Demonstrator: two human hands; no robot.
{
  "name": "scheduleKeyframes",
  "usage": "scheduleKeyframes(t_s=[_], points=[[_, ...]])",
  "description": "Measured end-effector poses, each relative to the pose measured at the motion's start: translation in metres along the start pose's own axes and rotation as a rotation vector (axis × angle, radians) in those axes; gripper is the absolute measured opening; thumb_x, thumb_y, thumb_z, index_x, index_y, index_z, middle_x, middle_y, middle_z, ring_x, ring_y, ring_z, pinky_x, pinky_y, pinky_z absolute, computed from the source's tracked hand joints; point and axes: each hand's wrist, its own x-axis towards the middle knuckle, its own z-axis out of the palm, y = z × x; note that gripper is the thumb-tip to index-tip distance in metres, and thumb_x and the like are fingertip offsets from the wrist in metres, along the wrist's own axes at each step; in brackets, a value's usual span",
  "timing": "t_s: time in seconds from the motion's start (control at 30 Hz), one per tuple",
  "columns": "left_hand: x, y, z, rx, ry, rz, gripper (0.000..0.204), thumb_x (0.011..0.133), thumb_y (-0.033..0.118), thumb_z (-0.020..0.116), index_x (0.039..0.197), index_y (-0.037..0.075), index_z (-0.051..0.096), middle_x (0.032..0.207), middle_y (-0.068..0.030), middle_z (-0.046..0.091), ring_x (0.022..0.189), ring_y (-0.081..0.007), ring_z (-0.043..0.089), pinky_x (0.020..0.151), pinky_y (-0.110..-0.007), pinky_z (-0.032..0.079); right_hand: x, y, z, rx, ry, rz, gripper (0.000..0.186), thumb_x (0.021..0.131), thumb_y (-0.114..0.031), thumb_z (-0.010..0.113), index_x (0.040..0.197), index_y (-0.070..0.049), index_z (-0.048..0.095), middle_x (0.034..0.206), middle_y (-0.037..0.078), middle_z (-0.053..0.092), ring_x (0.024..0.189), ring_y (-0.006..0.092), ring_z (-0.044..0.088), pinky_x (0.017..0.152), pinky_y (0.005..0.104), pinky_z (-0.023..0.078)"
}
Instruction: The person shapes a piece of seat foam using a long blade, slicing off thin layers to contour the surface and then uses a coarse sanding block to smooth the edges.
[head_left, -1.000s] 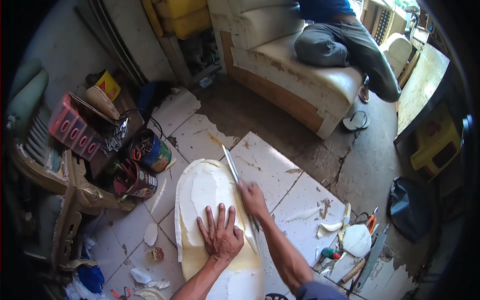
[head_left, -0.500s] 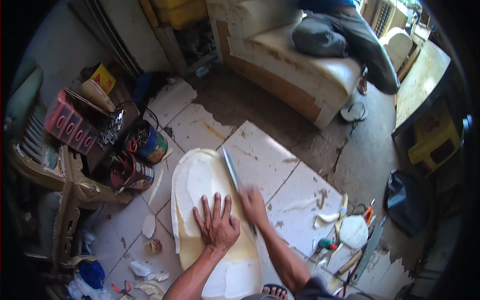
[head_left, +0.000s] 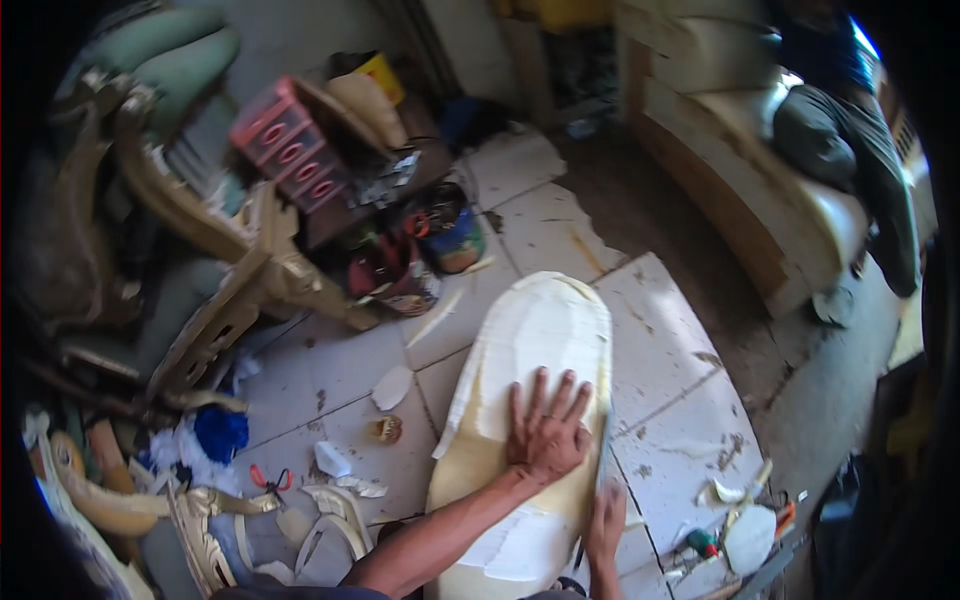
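A long foam cushion pad, rounded at its far end and made of white and pale yellow layers, lies lengthwise in front of me. My left hand presses flat on its top with the fingers spread. At the pad's right edge, my right hand is closed around a long, thin knife. The knife's blade points away from me and runs close along the foam's side; its handle is mostly hidden by my fingers.
Carved chair frames stand at left, near tool buckets and a pink drawer box. A person sits on a worn sofa at far right. Foam scraps and a red-and-green tool lie on the tiles.
My right hand has drawn the knife back toward me along the pad's right edge. The left hand stays flat on the foam. The view has turned left, showing more chair frames.
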Motion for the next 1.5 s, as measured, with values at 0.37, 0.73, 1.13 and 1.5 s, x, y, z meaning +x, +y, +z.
scheduleKeyframes(t_s=[0.37,0.73,1.13,1.5], points=[[0.001,-0.002,0.003,-0.003,-0.026,-0.004,0.061,0.086,0.026,0.06,0.145,0.017,0.063,0.158,-0.0131,0.051,0.153,-0.046,0.032,0.121,-0.072,0.015,0.054,-0.008,0.017,-0.046,0.034,0.043,0.036,0.109,-0.025,0.051,0.123,0.002,0.069,0.111,0.023,0.065,0.103,0.0332,0.065,0.098,0.0413,0.048],[0.0,-0.007,0.002,0.027,-0.038,0.021,0.06,0.085,0.023,0.06,0.144,0.013,0.064,0.157,-0.0162,0.051,0.153,-0.0467,0.031,0.122,-0.069,0.014,0.101,-0.012,0.03,-0.218,-0.047,0.02,0.035,0.106,-0.028,0.058,0.115,0.003,0.071,0.098,0.025,0.061,0.09,0.0376,0.061,0.086,0.0435,0.048],[0.001,-0.01,-0.004,0.088,-0.072,0.022,0.061,0.085,0.024,0.058,0.145,0.014,0.063,0.159,-0.0163,0.048,0.155,-0.0476,0.027,0.123,-0.07,0.01,0.148,-0.032,0.046,-0.284,-0.172,0.031,0.042,0.107,-0.036,0.057,0.117,0.004,0.068,0.101,0.026,0.063,0.093,0.037,0.061,0.086,0.0446,0.048],[0.007,0.004,0.008,0.073,-0.057,0.041,0.062,0.086,0.023,0.058,0.146,0.013,0.062,0.159,-0.0158,0.048,0.155,-0.0466,0.028,0.124,-0.068,0.011,0.222,-0.053,0.052,-0.034,-0.003,-0.031,0.054,0.108,-0.047,0.052,0.11,0.004,0.07,0.097,0.026,0.06,0.09,0.0385,0.056,0.082,0.0469,0.045]])
